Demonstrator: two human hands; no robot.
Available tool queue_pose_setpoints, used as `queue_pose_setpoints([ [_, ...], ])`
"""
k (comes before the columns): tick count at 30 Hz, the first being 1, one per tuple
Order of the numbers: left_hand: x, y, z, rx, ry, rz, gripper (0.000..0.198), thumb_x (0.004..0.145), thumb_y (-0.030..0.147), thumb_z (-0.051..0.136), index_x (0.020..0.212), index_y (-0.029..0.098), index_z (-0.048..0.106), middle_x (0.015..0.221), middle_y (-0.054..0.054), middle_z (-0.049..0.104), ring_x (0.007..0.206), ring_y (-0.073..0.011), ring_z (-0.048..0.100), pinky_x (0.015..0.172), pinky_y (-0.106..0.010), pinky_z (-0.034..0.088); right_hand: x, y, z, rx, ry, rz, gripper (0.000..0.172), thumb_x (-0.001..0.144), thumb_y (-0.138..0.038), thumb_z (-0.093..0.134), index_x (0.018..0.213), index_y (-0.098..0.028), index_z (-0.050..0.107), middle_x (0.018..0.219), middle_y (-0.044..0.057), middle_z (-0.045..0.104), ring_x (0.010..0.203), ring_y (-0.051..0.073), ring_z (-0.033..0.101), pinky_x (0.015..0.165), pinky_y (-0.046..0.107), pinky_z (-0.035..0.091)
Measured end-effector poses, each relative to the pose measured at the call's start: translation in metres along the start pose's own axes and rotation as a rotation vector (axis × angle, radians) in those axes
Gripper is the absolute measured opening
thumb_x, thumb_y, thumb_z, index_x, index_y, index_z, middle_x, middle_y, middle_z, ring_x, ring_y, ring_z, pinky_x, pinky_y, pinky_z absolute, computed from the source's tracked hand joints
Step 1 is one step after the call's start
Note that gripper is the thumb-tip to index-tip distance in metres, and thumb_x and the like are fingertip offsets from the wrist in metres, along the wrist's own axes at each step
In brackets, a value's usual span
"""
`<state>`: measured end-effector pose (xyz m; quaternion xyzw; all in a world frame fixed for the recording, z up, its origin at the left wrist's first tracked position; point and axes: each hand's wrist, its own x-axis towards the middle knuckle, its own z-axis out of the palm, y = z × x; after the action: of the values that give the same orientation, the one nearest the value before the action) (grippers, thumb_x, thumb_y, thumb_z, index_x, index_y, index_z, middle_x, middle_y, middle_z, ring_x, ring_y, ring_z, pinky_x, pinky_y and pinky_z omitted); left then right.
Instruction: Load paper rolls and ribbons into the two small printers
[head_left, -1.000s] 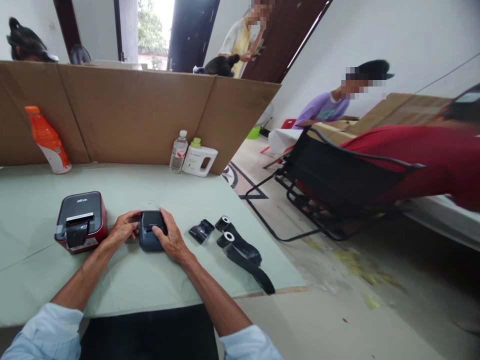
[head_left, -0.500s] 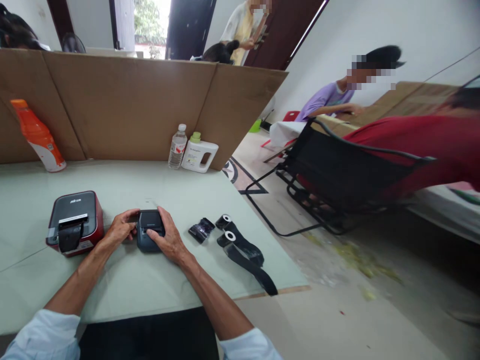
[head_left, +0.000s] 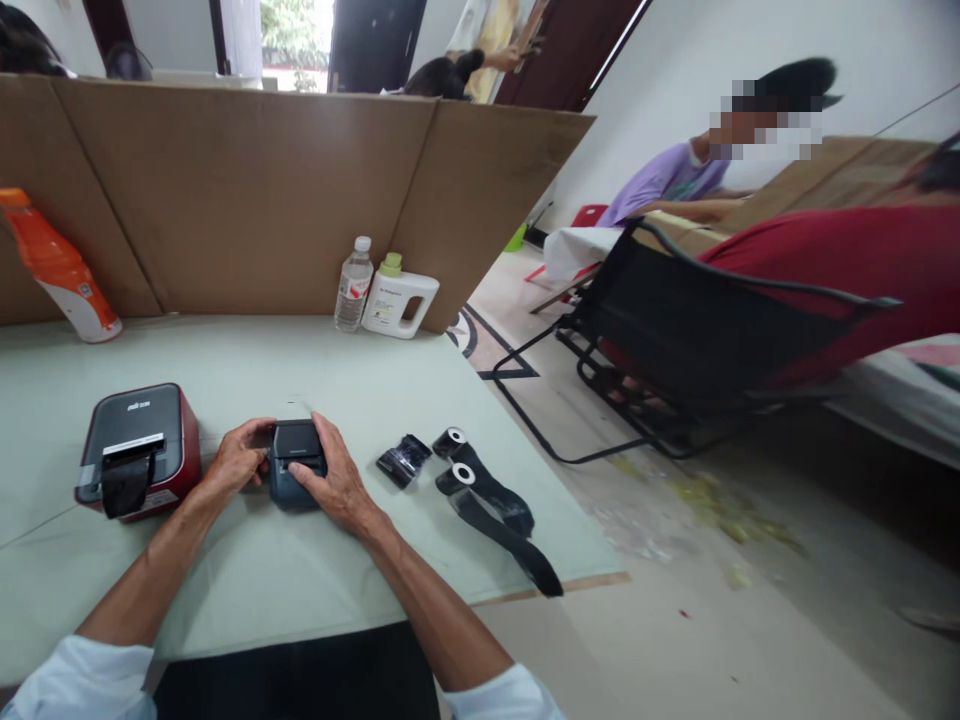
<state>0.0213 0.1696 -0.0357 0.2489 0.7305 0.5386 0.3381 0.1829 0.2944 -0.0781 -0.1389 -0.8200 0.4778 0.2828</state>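
A small dark blue device (head_left: 296, 487) sits on the pale green tabletop between my hands. My right hand (head_left: 337, 480) is wrapped round its right side, thumb on its top face. At its left side my left hand (head_left: 238, 460) has its fingers bent in against the edge; what the fingertips hold, if anything, is hidden. Left of my left hand stands a red and black printer (head_left: 142, 440) with a black strip hanging from its front slot. Right of my right hand lie a small dark wrapped packet (head_left: 404, 460) and two partly unrolled black ribbon rolls (head_left: 463, 475).
A cardboard screen (head_left: 255, 190) stands along the table's back. Before it are an orange bottle (head_left: 64, 270), a clear bottle (head_left: 353, 285) and a white jug (head_left: 397, 303). Right of the table are a black folding chair (head_left: 675, 320) and two seated people.
The view has shifted slightly, so the printer and orange bottle appear further left. Both hands keep their places at the device.
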Motion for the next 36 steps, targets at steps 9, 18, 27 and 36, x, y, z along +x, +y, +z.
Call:
queue_pose_setpoints([
  [9, -0.006, -0.004, -0.004, 0.008, -0.026, 0.102, 0.071, 0.075, 0.016, 0.061, 0.146, 0.016, 0.059, 0.111, -0.010, 0.076, 0.064, -0.0132, 0.064, 0.055, -0.024, 0.054, 0.001, -0.002, -0.002, -0.005, -0.009, 0.006, 0.081, 0.095, -0.043, 0.064, 0.164, -0.021, 0.027, 0.167, 0.015, 0.034, 0.155, 0.029, 0.032, 0.129, 0.051, 0.026],
  [18, -0.007, 0.004, -0.017, 0.236, -0.195, 0.448, 0.056, 0.084, 0.043, 0.072, 0.136, 0.023, 0.067, 0.151, -0.012, 0.058, 0.142, -0.0343, 0.051, 0.116, -0.048, 0.045, 0.001, -0.002, -0.001, -0.012, -0.021, 0.026, 0.087, 0.093, -0.045, 0.066, 0.165, -0.019, 0.024, 0.167, 0.015, 0.033, 0.156, 0.029, 0.031, 0.130, 0.049, 0.025],
  [27, -0.010, 0.005, -0.016, 0.343, -0.173, 0.556, 0.050, 0.094, 0.042, 0.062, 0.141, 0.022, 0.063, 0.149, -0.012, 0.060, 0.141, -0.0298, 0.053, 0.123, -0.047, 0.037, 0.002, -0.007, -0.002, -0.007, -0.032, 0.069, 0.101, 0.084, -0.044, 0.076, 0.165, -0.019, 0.021, 0.167, 0.017, 0.032, 0.156, 0.030, 0.031, 0.129, 0.050, 0.026],
  [36, -0.002, -0.002, -0.008, 0.348, -0.092, 0.610, 0.046, 0.098, 0.046, 0.054, 0.135, 0.020, 0.066, 0.143, -0.012, 0.064, 0.137, -0.0271, 0.056, 0.123, -0.048, 0.039, 0.002, -0.005, -0.003, 0.002, -0.015, 0.053, 0.104, 0.082, -0.045, 0.080, 0.165, -0.023, 0.021, 0.168, 0.015, 0.031, 0.157, 0.032, 0.030, 0.129, 0.052, 0.026],
])
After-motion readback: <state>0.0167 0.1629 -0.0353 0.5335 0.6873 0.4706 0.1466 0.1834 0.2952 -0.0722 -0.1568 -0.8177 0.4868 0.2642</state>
